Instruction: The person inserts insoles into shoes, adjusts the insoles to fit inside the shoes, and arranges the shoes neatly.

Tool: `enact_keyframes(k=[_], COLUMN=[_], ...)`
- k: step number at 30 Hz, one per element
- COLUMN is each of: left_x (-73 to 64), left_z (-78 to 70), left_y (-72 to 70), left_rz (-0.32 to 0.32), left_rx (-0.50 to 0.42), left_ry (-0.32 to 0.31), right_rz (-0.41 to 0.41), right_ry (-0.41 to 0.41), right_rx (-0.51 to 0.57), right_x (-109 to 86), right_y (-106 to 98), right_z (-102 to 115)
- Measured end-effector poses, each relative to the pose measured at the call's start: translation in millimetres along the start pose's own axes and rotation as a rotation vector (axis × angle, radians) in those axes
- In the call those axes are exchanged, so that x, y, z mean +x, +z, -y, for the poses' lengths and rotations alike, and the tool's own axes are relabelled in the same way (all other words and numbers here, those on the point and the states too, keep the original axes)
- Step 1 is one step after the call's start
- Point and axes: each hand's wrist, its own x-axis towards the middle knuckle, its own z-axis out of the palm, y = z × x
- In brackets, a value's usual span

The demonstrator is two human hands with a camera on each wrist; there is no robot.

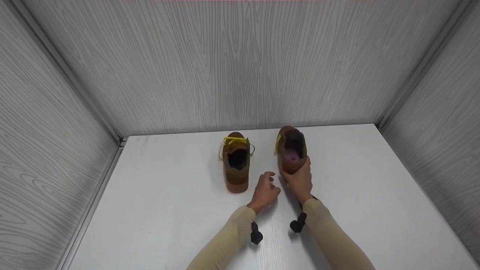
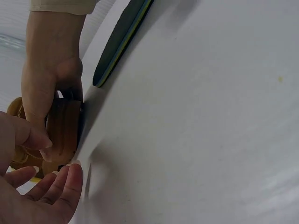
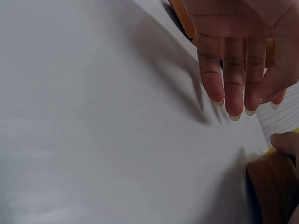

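My right hand (image 1: 300,182) grips the heel of a brown shoe (image 1: 280,153) with yellow laces, its toe pointing to the back wall. A pinkish patch shows inside this shoe. My left hand (image 1: 264,192) hovers between the two shoes, fingers loosely bent and holding nothing. To its left stands the other brown shoe (image 1: 237,180), upright, yellow lace across its front. In the right wrist view the left hand (image 3: 233,60) hangs before that shoe (image 3: 183,19). The gripped shoe's heel (image 3: 271,186) fills the lower right corner there.
A flat dark green piece (image 2: 117,46) with a blue and yellow edge shows at the top of the left wrist view, beside the right wrist. Grey wood-grain panels (image 1: 232,67) wall the white table (image 1: 161,187) at the back and both sides.
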Motion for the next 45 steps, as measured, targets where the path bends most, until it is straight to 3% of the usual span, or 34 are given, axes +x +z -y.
enact_keyframes(k=[7, 12, 19, 22, 26, 32, 36, 41, 45], left_x=[-0.1, -0.3, -12.5, -19.5, -31.4, -49.7, -60.0, -73.0, -86.6], left_z=[-4.3, -13.1, -11.1, -10.0, -10.6, -13.0, -13.6, -10.5, -6.2], left_y=[1.2, 2.3, -7.6, -16.2, -29.9, -50.1, -61.2, -73.0, -80.8], left_rz=[0.000, 0.042, 0.042, 0.027, 0.007, 0.015, 0.027, 0.013, -0.054], left_rx=[0.069, 0.097, 0.071, 0.067, 0.053, 0.055, 0.048, 0.043, 0.007], left_ry=[0.034, 0.075, 0.080, 0.096, 0.120, 0.186, 0.200, 0.215, 0.220], right_rz=[0.018, 0.040, 0.138, 0.157, 0.169, 0.183, 0.213, 0.260, 0.324], right_ry=[-0.014, -0.006, 0.104, 0.123, 0.081, -0.070, -0.089, -0.077, -0.092], right_rx=[-0.026, -0.005, 0.168, 0.239, 0.282, 0.241, 0.197, 0.181, 0.192], right_x=[5.8, 15.1, 11.5, 1.1, -20.6, -56.1, -79.3, -104.8, -119.2], right_y=[-7.2, -20.5, -46.4, -57.9, -73.6, -107.0, -127.6, -132.2, -129.3], right_z=[-0.1, -4.6, -9.1, -12.4, -17.3, -26.7, -29.5, -24.6, -25.1])
